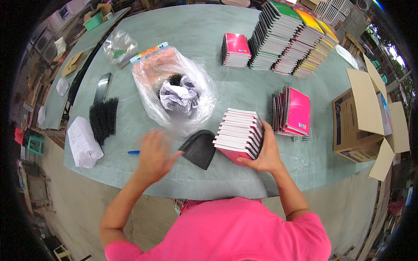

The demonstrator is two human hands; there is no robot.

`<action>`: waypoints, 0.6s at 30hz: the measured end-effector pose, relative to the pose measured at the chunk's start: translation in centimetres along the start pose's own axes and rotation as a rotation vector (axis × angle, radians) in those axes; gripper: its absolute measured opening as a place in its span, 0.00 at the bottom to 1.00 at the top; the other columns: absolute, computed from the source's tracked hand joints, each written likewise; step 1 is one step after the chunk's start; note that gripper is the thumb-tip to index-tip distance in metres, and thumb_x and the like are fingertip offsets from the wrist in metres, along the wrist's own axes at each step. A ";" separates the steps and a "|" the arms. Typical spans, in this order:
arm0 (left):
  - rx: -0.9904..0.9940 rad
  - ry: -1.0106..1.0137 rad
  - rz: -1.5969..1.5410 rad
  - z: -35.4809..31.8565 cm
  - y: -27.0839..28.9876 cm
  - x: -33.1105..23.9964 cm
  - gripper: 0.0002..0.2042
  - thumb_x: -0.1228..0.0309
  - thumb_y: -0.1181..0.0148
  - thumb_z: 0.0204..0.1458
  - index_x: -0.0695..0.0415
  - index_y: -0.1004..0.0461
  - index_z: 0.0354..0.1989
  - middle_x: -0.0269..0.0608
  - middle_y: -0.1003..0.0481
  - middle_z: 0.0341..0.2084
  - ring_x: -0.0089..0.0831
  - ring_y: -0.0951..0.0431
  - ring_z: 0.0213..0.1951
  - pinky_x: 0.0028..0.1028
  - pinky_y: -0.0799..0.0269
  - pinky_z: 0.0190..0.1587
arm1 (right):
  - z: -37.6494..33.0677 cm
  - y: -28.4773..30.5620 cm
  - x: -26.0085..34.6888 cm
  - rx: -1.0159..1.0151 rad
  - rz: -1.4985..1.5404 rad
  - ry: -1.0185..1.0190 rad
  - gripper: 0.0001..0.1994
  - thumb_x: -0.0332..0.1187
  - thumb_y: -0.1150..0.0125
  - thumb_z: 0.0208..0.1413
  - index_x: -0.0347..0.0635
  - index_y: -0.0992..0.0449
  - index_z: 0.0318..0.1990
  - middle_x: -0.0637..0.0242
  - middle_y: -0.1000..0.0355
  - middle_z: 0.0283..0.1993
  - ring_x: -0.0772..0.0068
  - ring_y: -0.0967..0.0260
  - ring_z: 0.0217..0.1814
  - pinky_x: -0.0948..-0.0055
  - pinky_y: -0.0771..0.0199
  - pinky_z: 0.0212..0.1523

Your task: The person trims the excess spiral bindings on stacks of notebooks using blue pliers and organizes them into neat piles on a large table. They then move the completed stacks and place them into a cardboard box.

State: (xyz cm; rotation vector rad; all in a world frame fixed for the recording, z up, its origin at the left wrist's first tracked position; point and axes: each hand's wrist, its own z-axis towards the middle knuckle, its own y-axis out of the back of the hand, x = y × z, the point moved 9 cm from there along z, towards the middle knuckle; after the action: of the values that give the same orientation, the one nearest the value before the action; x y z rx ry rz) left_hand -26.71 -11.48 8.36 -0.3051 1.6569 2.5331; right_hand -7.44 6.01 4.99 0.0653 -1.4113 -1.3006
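My right hand (266,154) grips a stack of notebooks (237,135) from its right side, thumb at the near end. The stack shows white page edges and pink-red covers, and stands on the table before me. My left hand (154,154) hovers over the table to the left, smeared by motion; its thumb points toward a dark, round-ended flat piece (199,150) lying beside the stack. Beyond that hand is a clear plastic bag (143,82) with crumpled white paper (178,95) and black wire coils in its opening. A blue pen (133,152) lies left of the hand.
Black spiral coils (103,119) and a white wrapped bundle (84,141) lie at the left. Pink spiral notebooks (292,111) sit to the right, near an open cardboard box (357,126). Tall notebook stacks (272,39) and a smaller pink one (236,50) stand at the back.
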 end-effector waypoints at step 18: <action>0.762 -0.752 0.220 10.7 -6.9 -18.5 0.43 0.61 0.34 0.25 0.46 0.44 0.58 0.56 0.33 0.38 0.45 0.33 0.42 0.37 0.41 0.44 | -2.1 0.3 2.4 0.018 -0.064 0.082 0.49 0.46 0.30 0.25 0.36 0.50 0.58 0.51 0.44 0.52 0.51 0.43 0.51 0.59 0.44 0.50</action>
State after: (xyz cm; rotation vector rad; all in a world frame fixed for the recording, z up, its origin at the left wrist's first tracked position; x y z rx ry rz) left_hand -8.61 1.59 10.45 0.8071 2.1368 1.5619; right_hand -6.58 3.21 6.21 0.1757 -1.3606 -1.3227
